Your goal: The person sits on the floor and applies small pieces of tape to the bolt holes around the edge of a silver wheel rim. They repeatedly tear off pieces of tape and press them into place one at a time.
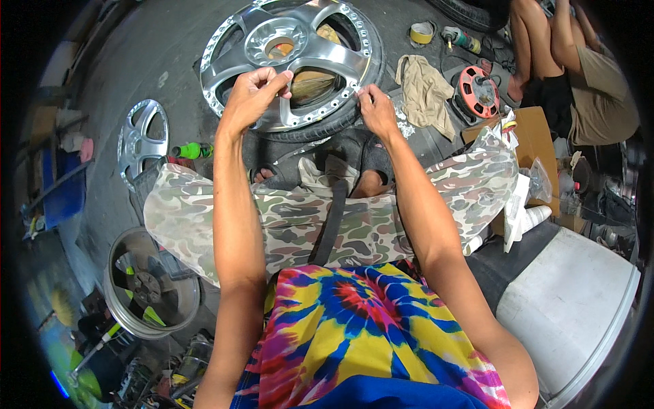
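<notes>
In front of me a shiny silver spoked wheel face (320, 52) with small holes around its rim lies flat on a black tire (340, 123). Yellowish and dark material shows through its openings. My left hand (253, 97) is over the near left spoke, thumb and fingers brought together in a pinch; whatever is between them is too small to make out. At the near right of the rim, my right hand (377, 109) has its fingertips pinched together close to the row of holes. What they hold, if anything, is hidden.
Right of the tire lie a beige cloth (424, 92), an orange cable reel (479, 92), yellow tape (422, 32) and a green power tool (462, 39). Another person (593, 95) sits at far right. Left are a second wheel face (144, 140), a green bottle (193, 150) and a wheel barrel (153, 283).
</notes>
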{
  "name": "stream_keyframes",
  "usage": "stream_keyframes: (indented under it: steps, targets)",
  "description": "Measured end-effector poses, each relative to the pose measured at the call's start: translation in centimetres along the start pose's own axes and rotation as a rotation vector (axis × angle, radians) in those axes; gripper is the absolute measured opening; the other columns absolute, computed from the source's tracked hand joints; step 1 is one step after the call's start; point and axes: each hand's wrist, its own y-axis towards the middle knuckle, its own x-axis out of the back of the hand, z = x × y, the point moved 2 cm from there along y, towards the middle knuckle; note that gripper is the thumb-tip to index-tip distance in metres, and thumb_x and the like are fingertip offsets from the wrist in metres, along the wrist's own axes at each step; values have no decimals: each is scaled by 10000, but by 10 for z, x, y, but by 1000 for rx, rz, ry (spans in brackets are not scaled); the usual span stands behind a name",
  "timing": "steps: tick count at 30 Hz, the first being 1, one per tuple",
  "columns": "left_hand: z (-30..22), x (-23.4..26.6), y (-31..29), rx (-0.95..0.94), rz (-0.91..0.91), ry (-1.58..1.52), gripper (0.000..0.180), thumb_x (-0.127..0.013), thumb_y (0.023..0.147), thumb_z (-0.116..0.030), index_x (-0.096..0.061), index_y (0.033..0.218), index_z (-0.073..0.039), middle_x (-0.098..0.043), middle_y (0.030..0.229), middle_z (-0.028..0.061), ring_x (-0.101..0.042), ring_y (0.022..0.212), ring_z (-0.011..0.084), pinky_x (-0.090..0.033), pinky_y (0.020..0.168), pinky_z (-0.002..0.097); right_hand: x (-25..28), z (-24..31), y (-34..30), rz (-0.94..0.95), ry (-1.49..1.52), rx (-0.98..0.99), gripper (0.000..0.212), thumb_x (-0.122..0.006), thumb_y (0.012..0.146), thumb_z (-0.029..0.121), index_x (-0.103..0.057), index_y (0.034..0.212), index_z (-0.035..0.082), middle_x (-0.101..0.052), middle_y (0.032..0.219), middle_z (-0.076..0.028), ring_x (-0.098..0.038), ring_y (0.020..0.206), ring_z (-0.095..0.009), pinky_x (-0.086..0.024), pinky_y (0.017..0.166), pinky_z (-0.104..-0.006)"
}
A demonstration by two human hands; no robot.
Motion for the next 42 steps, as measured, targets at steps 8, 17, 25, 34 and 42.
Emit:
stream_keyframes:
  steps: [8, 17, 25, 34, 42]
  targets:
    - [3, -4, 4, -23, -19, 81, 248, -802, 969, -193, -670, 814, -51, -715, 766, 7, -684, 726, 71, -500, 698, 239, 7, 7, -3, -60, -62, -5, 328, -584, 1047, 345, -706, 1138, 55, -753, 1133, -231, -695, 1090, -467, -535, 943, -509]
    - [14, -18, 9, 73, 27, 132, 155, -804, 961, -101, -749, 1019, 32, -735, 833, 24, -722, 744, 93, -566, 692, 226, 2, 6, -10, -58, -42, 136, 310, -609, 1058, 333, -692, 1099, 38, -729, 892, -174, -698, 841, -337, -531, 811, -439]
    - [36, -22, 17, 89, 103, 161, 209, -740, 991, -83, -767, 1169, 23, -758, 905, 58, -695, 782, 99, -545, 741, 239, 6, 19, -12, -29, -49, 52, 312, -595, 1039, 334, -717, 1099, 53, -746, 1102, -247, -691, 1068, -476, -530, 929, -521]
    - [49, -32, 16, 60, 129, 564, 202, -794, 950, -220, -831, 1058, -54, -779, 903, 106, -669, 821, 157, -527, 797, 339, 5, 20, -16, 42, -105, 75, 311, -590, 1039, 337, -709, 1105, 58, -743, 1107, -239, -685, 1075, -476, -531, 926, -530]
    - [63, -40, 17, 67, 92, 539, 159, -766, 896, -178, -838, 981, -64, -789, 934, 213, -760, 920, 316, -567, 883, 410, 7, 25, -18, -16, -96, 108, 288, -588, 1039, 316, -702, 1094, 57, -741, 1111, -232, -679, 1077, -474, -527, 918, -538]
